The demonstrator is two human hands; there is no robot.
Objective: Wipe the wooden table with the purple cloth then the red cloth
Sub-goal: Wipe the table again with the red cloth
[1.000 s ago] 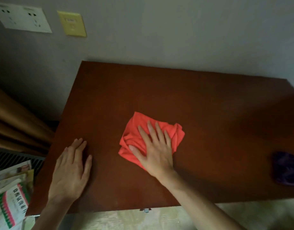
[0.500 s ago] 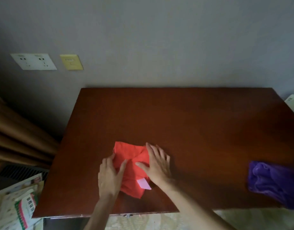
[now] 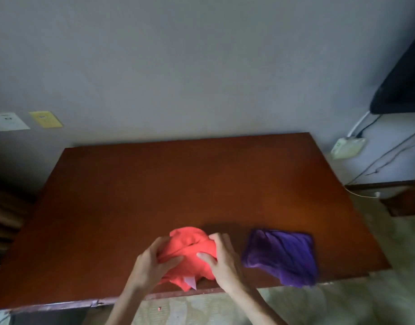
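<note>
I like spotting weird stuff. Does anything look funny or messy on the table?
Nothing spilled or broken. The red cloth is bunched up between both hands, its pale tag poking out, and the purple cloth lies rumpled near the table's front edge.

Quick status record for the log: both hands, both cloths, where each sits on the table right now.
left hand: gripping the red cloth's left side
right hand: gripping the red cloth's right side
red cloth: bunched between both hands, near the table's front edge
purple cloth: lying crumpled to the right of the red cloth, untouched
wooden table: rest of the top bare
</note>
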